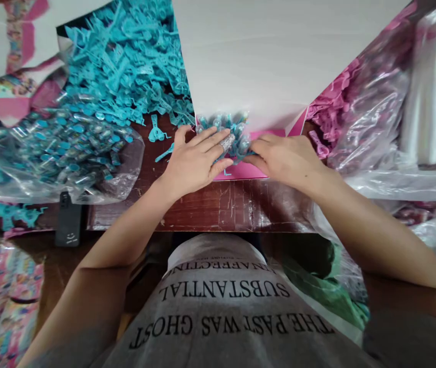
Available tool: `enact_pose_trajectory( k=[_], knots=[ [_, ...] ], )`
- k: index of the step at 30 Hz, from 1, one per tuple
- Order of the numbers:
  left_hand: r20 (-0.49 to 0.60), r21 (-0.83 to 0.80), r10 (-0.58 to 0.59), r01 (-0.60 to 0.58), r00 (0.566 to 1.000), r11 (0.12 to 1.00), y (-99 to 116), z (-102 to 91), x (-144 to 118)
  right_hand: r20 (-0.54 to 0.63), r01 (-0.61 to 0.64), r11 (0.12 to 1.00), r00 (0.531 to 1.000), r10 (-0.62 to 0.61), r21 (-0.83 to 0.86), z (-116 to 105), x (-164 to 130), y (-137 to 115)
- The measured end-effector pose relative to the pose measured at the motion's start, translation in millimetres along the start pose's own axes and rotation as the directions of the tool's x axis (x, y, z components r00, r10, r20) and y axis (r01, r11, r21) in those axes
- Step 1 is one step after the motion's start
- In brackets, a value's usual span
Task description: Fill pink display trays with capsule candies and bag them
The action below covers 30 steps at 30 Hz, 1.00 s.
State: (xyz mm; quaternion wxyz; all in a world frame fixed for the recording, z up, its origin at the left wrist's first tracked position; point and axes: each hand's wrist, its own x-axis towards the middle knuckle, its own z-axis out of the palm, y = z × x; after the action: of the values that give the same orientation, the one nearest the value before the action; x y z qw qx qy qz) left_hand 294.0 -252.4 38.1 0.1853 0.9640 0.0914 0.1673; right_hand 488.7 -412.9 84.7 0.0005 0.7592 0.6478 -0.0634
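My left hand (198, 159) lies flat, fingers spread, on a small bunch of clear tubes with blue caps (223, 128) at the near edge of a pink card (241, 171). One glittery tube sits under its fingertips. My right hand (284, 158) rests beside it, fingers curled at the same bunch and touching the pink card. Whether the right fingers pinch a tube is hidden. A large white sheet (275, 56) rises behind the bunch.
A heap of turquoise plastic pieces (125, 61) lies at the back left, and a clear bag of blue-capped tubes (60, 148) at the left. Pink plastic pieces in bags (356, 102) sit at the right. A black phone (68, 222) lies near the dark wooden table's edge (210, 209).
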Motion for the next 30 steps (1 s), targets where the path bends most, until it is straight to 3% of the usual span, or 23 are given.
enact_pose_trajectory(
  k=[3,8,15,22,26,28,30],
  knots=[
    [0.016,-0.018,-0.015,0.015,1.000,1.000,1.1,1.1,0.2,0.076,0.053,0.997,0.996,-0.049,-0.056,-3.1,-4.8,-3.1],
    [-0.025,0.006,-0.026,0.026,0.999,1.000,2.1,2.5,-0.1,-0.004,0.075,0.997,0.997,-0.075,-0.034,4.9,0.7,-1.2],
    [-0.074,-0.077,-0.034,0.028,0.997,0.997,-2.8,8.3,-0.8,0.004,0.092,0.992,0.996,-0.092,-0.081,8.0,-3.7,9.1],
    [-0.116,-0.127,-0.058,0.043,0.992,0.991,-2.2,13.0,2.4,0.013,0.025,0.994,1.000,-0.024,-0.111,17.3,-4.2,0.5],
    [-0.100,-0.042,-0.033,0.029,0.994,0.999,5.0,3.4,-3.6,-0.008,0.014,0.994,1.000,-0.015,-0.107,17.9,-3.8,-9.2],
    [-0.139,0.023,-0.095,0.099,0.986,0.995,1.2,-2.3,-13.8,-0.086,-0.012,0.996,0.996,0.004,-0.090,18.8,-5.1,-12.9],
    [-0.209,0.070,-0.279,0.299,0.937,0.952,-11.2,-3.9,-27.3,-0.176,-0.030,0.996,0.984,0.014,-0.087,23.0,-6.7,-14.0]
  ],
)
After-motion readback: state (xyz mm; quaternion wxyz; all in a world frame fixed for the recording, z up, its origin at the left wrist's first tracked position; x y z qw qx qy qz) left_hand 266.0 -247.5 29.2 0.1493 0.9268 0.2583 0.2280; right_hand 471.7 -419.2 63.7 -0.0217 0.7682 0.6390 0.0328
